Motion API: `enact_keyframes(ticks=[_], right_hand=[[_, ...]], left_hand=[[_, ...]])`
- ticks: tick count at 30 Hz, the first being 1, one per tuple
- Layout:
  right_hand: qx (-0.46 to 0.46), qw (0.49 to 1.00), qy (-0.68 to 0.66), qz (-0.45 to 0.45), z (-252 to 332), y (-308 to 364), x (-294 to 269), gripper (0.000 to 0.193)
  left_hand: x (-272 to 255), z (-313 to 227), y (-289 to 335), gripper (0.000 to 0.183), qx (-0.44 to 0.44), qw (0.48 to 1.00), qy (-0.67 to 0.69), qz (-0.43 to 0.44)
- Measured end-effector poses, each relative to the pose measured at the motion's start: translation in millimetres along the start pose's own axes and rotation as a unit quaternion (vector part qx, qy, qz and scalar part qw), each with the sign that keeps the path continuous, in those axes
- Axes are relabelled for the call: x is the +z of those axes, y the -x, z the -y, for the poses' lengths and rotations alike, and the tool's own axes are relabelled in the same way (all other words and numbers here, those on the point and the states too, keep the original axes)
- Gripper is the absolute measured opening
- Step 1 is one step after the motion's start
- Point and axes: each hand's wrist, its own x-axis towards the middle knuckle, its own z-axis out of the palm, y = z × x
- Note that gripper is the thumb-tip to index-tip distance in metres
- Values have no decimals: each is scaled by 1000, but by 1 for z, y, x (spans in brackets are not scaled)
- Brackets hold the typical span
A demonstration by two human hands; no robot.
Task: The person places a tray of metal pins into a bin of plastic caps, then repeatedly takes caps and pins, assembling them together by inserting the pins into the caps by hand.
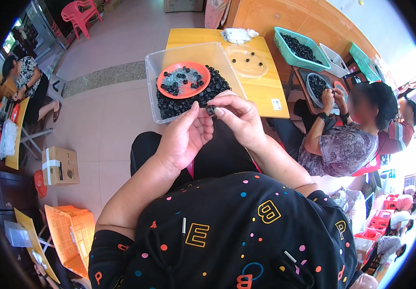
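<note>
Beyond the left hand, fingers curled, and right hand, pinching a black piece, a clear bin holds more beneath a plate.

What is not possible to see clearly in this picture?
Head view:
Held black piece: too small, partly covered by the right fingers.
Floor of clear bin: hidden by black pieces and orange plate.
Pale bits on the plate: too small.
Black shirt: cut off by the lower edge.

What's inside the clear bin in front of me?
Small black parts, plus an orange plate holding more black parts and clear bits; what lies directly under the plate is covered.
</note>
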Motion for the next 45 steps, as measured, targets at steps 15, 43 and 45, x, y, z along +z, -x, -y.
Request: enact_keyframes(ticks=[15, 43, 45], right_hand=[[152, 978, -82, -120, -37, -18, -42, 16], [51, 919, 390, 28, -231, -222, -197, 13], [-4, 884, 452, 117, -241, -223, -174, 14]], left_hand=[[-11, -11, -17, 22, 51, 987, -145, -51], [-159, -69, -318, 22, 231, 517, -816, -116], [-173, -62, -335, 21, 171, 490, -848, -109]])
